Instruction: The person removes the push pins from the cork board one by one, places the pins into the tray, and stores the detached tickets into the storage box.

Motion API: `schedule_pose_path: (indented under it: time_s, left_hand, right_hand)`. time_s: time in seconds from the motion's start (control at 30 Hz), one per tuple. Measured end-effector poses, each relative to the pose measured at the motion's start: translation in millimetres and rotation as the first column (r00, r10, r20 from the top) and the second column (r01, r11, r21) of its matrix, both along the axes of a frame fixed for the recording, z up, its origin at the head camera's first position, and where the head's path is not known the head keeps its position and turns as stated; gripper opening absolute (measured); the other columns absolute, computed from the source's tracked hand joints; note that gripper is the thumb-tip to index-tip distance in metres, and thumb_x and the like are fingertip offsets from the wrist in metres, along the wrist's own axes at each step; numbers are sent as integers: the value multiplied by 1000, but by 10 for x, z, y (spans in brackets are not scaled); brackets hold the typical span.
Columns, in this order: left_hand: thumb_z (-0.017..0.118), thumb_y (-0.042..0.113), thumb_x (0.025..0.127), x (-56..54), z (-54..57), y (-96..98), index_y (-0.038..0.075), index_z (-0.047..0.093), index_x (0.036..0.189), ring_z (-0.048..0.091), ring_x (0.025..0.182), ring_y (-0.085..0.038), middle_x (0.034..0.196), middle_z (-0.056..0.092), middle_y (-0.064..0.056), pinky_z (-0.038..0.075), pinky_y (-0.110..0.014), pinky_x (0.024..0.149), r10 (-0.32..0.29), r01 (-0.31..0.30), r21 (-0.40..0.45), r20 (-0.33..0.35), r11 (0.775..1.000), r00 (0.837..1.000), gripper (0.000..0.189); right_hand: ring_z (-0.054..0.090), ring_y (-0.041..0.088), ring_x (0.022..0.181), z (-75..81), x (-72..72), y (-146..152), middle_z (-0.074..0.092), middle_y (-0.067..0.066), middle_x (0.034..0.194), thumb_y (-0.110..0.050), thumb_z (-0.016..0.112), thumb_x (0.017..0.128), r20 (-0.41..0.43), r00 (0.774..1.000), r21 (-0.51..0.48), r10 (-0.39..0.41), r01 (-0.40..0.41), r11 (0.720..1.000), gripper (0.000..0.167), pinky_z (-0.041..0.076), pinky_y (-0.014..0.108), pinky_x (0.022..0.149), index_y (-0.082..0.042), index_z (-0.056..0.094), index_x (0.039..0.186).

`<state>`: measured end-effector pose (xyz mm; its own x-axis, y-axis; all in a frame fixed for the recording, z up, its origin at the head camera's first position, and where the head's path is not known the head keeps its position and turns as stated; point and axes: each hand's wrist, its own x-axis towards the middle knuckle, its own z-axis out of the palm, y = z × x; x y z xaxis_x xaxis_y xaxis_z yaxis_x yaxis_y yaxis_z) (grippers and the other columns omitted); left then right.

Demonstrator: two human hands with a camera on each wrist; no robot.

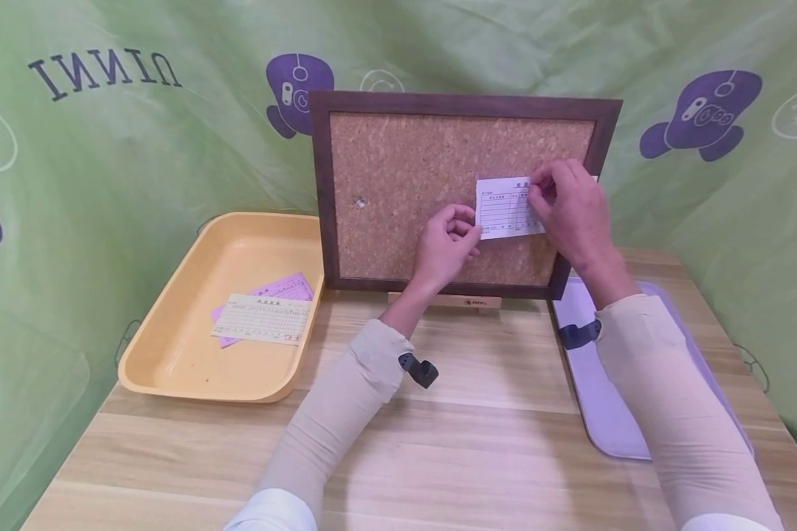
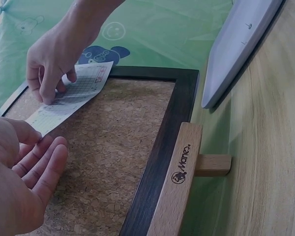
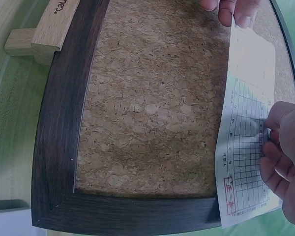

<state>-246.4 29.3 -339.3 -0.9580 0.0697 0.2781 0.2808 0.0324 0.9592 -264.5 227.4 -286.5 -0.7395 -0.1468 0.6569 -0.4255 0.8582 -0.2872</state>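
A white receipt slip with a printed grid lies against the right part of a dark-framed corkboard. My left hand pinches the slip's lower left corner between thumb and forefinger. At the slip's upper middle, my right hand has its thumb and fingertips curled together against the paper. A faint clear glint at those fingertips looks like a pushpin, mostly hidden. The slip's far end reaches over the frame in the right wrist view.
A yellow tray on the left holds a cream slip over a pink one. On the right, a pale tray holds small pins. A small shiny spot shows on the cork. A wooden stand supports the board.
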Motion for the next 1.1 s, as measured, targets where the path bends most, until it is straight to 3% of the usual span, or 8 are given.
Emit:
schedule_pose_path:
  time_s: [1.1]
  left_hand:
    - [72,2,96,13,32,-63,-1,69,100,64,60,-19,81,69,-6,55,-27,56,-12,12,5,-14,1000,1000,6]
  right_hand:
    - [60,31,84,-46,-8,71,61,16,96,-6,60,99,-61,997,69,51,-47,997,9,48,42,71,0,66,102]
